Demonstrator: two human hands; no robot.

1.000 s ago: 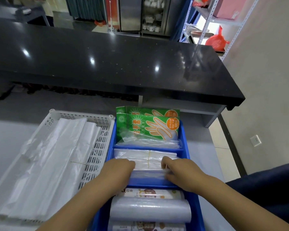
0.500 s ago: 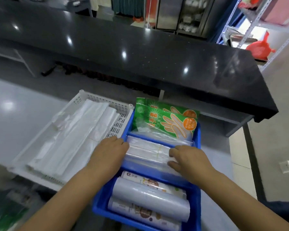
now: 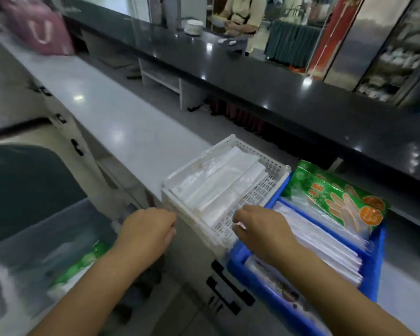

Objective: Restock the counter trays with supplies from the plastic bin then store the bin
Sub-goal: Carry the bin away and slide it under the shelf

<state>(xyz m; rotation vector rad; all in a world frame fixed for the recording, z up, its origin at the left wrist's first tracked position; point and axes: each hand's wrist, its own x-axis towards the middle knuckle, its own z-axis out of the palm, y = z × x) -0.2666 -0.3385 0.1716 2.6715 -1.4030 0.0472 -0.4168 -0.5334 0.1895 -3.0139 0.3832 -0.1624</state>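
Observation:
My left hand (image 3: pixel 148 229) hangs in front of the counter edge, fingers loosely curled and holding nothing. Above the near corner where the white perforated tray (image 3: pixel 273 169) meets the blue divided tray (image 3: pixel 298 311), my right hand (image 3: pixel 260 230) is also curled and holds nothing. White plastic bags (image 3: pixel 218 187) lie in the white tray. The blue tray holds green glove packs (image 3: pixel 337 197) at the back and a stack of clear bags (image 3: pixel 323 246) in the middle. A clear plastic bin (image 3: pixel 29 241), blurred, sits low at the left with green packs (image 3: pixel 83 260) inside.
The grey countertop (image 3: pixel 95 100) runs away to the left, with a pink bag (image 3: pixel 39 27) at its far end. A raised black counter (image 3: pixel 289 98) lies behind it, and a person (image 3: pixel 243 18) stands beyond. Cabinet doors with black handles (image 3: pixel 228 294) are below the trays.
Both hands have come off the clear bags in the blue tray and drawn back toward me and to the left. My view has swung left, bringing the plastic bin into sight.

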